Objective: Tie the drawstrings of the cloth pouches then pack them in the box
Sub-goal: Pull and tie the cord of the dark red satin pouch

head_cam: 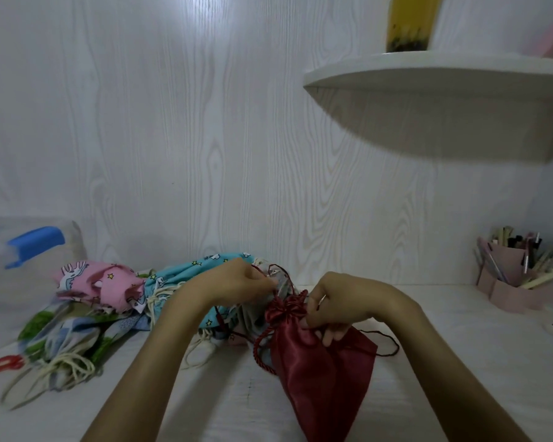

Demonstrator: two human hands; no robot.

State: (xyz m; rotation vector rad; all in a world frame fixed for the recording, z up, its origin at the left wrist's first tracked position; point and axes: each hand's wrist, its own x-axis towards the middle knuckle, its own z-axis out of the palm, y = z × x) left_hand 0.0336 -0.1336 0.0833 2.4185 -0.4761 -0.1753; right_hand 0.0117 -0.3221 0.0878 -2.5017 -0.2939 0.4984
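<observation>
I see right hand [336, 309] grasping red satin pouch [320, 374] just below its gathered neck; left hand [237, 282] pinches dark red drawstring [276, 269] (taut above fingers)

Glossy satin pouch among matt printed cloth on a pale wood-grain counter.

The red pouch [320, 368] is shiny satin-like cloth, creased and catching light, with a twisted red cord [262, 355] of rope-like texture. The pile of pouches [115, 301] beside it is matt printed cloth with rough cream cotton-like strings [67, 365]. The counter [460, 378] and wall [205, 138] show a whitish wood-grain finish, faintly sheened. The box [29, 250] looks like translucent plastic with smooth blue plastic clips.
</observation>
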